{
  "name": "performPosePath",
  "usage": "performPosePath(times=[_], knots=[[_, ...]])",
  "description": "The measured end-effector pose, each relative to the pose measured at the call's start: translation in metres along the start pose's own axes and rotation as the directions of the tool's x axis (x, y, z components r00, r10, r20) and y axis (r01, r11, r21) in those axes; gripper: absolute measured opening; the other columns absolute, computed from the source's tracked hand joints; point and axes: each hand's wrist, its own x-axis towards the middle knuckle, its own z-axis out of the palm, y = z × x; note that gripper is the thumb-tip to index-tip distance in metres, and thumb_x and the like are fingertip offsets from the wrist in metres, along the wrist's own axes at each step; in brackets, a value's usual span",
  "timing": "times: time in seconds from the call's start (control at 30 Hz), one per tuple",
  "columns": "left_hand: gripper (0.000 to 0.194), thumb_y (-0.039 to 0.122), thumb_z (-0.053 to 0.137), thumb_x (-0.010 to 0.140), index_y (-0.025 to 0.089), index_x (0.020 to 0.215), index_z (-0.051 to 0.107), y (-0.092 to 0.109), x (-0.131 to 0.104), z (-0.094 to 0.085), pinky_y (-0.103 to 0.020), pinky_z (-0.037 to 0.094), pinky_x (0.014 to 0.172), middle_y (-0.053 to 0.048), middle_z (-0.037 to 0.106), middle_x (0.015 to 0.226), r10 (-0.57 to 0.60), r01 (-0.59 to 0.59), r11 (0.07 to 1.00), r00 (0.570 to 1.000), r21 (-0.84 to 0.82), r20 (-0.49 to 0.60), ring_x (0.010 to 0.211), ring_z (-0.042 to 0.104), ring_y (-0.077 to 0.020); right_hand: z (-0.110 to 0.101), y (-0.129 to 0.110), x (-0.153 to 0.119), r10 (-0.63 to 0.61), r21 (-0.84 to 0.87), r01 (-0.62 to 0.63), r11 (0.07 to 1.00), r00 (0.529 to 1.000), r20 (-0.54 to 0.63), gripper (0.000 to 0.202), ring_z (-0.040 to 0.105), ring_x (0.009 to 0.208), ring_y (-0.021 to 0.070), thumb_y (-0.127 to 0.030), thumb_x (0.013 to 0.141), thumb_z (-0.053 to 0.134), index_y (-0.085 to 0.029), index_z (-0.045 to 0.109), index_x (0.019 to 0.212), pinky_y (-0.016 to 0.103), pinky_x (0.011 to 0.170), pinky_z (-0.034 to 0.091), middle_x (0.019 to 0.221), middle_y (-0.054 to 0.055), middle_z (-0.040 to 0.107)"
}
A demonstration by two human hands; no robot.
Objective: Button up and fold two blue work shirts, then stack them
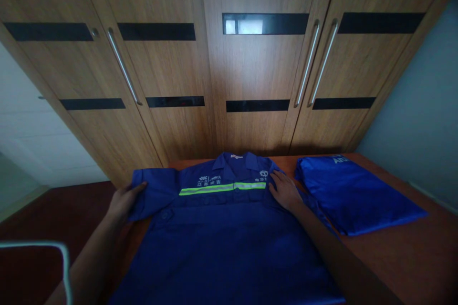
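Observation:
A dark blue work shirt (214,233) lies spread out, front up, its collar toward the wardrobe. A yellow-green and silver reflective stripe crosses the chest beneath white printing. At the end of the sleeve on the left, my left hand (123,200) has closed on the cuff edge, the thumb on top and the other fingers mostly hidden. My right hand (285,190) lies flat with its fingers apart on the shirt near the shoulder on the right, beside the printed logo. The sleeve on that side is partly covered by my forearm.
A folded, shiny blue item (358,195) with white lettering lies right of the shirt on the reddish-brown surface (404,248). Behind stands a wooden wardrobe (246,71) with metal handles. A pale curved tube (39,244) shows at the lower left.

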Motion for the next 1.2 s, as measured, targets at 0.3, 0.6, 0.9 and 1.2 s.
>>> performPosePath(times=[0.3, 0.6, 0.9, 1.2], knots=[[0.044, 0.038, 0.068, 0.074, 0.020, 0.114, 0.060, 0.021, -0.057, 0.023, -0.032, 0.057, 0.074, -0.001, 0.073, 0.092, 0.133, -0.063, 0.956, 0.963, -0.285, 0.234, 0.085, 0.069, -0.0227, -0.001, -0.001, -0.001, -0.001, 0.020, 0.001, 1.000, 1.000, -0.011, 0.051, 0.037, 0.133, 0.0267, -0.037, 0.093, 0.034, -0.010, 0.050, 0.133, 0.040, 0.111, 0.025, 0.143, 0.015, 0.044], [0.062, 0.063, 0.041, 0.086, 0.028, 0.137, 0.047, -0.010, -0.110, 0.063, -0.058, 0.018, 0.112, -0.007, 0.035, 0.151, 0.265, -0.777, 0.382, 0.611, 0.500, 0.746, 0.139, 0.029, -0.0317, 0.002, 0.001, 0.000, -0.006, 0.032, 0.006, 0.999, 1.000, -0.018, 0.050, 0.037, 0.133, 0.0267, -0.036, 0.092, 0.036, -0.011, 0.050, 0.133, 0.040, 0.111, 0.025, 0.142, 0.015, 0.045], [0.055, 0.048, 0.032, 0.095, 0.021, 0.141, 0.041, -0.011, -0.084, 0.090, -0.054, 0.020, 0.112, -0.010, 0.030, 0.153, 0.395, -0.688, 0.172, 0.704, 0.705, 0.590, 0.142, 0.022, -0.0309, 0.002, 0.001, 0.000, -0.010, 0.034, 0.011, 0.999, 1.000, -0.025, 0.050, 0.037, 0.133, 0.0275, -0.036, 0.092, 0.036, -0.010, 0.051, 0.132, 0.041, 0.111, 0.025, 0.143, 0.015, 0.045], [0.058, 0.053, 0.028, 0.094, 0.024, 0.143, 0.039, -0.029, -0.081, 0.094, -0.051, 0.022, 0.111, -0.009, 0.031, 0.153, 0.325, -0.661, 0.213, 0.743, 0.720, 0.586, 0.140, 0.026, -0.0301, 0.006, 0.001, -0.004, -0.019, -0.002, 0.019, 1.000, 0.999, -0.032, 0.050, 0.036, 0.134, 0.0281, -0.036, 0.093, 0.034, -0.010, 0.050, 0.133, 0.043, 0.111, 0.025, 0.143, 0.016, 0.044]])
